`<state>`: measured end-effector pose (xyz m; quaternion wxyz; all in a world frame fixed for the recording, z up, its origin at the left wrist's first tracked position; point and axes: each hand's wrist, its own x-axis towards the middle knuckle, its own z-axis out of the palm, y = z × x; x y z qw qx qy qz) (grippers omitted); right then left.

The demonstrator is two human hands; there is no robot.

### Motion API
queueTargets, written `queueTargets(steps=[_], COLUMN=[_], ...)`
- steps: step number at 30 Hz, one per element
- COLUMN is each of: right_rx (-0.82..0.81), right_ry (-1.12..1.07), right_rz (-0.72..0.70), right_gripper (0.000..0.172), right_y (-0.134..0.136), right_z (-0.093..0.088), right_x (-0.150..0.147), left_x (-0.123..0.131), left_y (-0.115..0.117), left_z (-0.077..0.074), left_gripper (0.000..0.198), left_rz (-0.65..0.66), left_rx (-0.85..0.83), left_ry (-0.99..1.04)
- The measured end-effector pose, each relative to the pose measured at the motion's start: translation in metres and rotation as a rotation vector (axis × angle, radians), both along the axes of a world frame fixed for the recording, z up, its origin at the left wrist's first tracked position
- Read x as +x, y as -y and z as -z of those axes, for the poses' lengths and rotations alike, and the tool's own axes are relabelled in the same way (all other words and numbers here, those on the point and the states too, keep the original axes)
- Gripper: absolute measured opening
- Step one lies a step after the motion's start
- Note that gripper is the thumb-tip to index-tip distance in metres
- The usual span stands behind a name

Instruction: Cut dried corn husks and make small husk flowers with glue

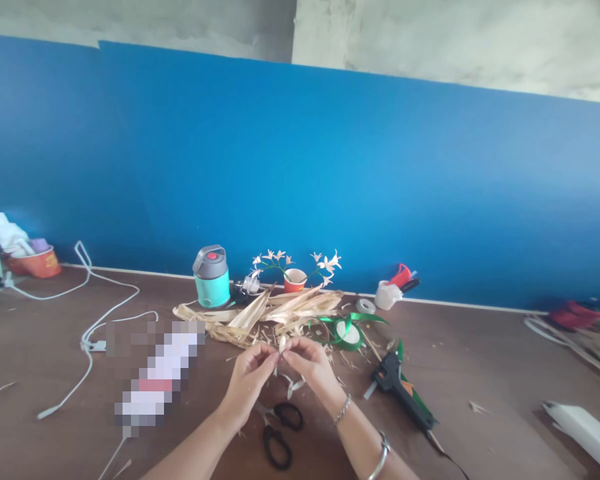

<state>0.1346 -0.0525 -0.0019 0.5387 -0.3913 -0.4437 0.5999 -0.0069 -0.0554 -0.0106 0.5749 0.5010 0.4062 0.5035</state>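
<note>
My left hand point(254, 372) and my right hand point(311, 363) meet above the table's middle, fingertips pinched together. Between them is a small pale petal-like piece of husk point(283, 343), its lower end hidden by the fingers. Just below lie a few cut white petal shapes point(294, 385). Scissors with black handles point(279, 448) rest between my forearms. Beyond the hands spreads a heap of dried corn husks point(260, 313) with small scraps around it. Behind that, a red paper cup point(295, 281) holds green stems bearing white flowers point(329, 262).
Right of my hands are a green ribbon roll point(349, 335) and a black glue gun point(397, 387). A turquoise flask point(213, 277) and a white cup with tools point(389, 295) stand near the blue partition point(300, 167). White cables point(93, 313) and a blurred-out object point(163, 380) lie left.
</note>
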Motion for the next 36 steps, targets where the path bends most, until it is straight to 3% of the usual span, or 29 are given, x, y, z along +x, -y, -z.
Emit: queueTargets(steps=[4,9,17,36], right_rx=[-0.057,-0.091,-0.087,-0.096], right_ry=[-0.062,-0.139,-0.113,-0.165], right_rz=[-0.013,-0.061,-0.11,-0.173], right_gripper=[0.026,0.023,0.023,0.02], right_y=[0.001,0.0033,0.005,0.006], right_z=[0.0014,0.0012,-0.0009,-0.0031], right_x=[-0.0003,0.0001,0.0015,0.0013], left_x=[0.0006,0.0015,0.0013,-0.0005], left_y=[0.0007,0.0015,0.0003,-0.001], left_z=[-0.0004,-0.0012,0.0012,0.0016], left_gripper=[0.026,0.024,0.022,0.021], left_rz=[0.005,0.117,0.181,0.287], left_rx=[-0.03,-0.121,-0.26,-0.344], left_ry=[0.02,0.158,0.291,0.443])
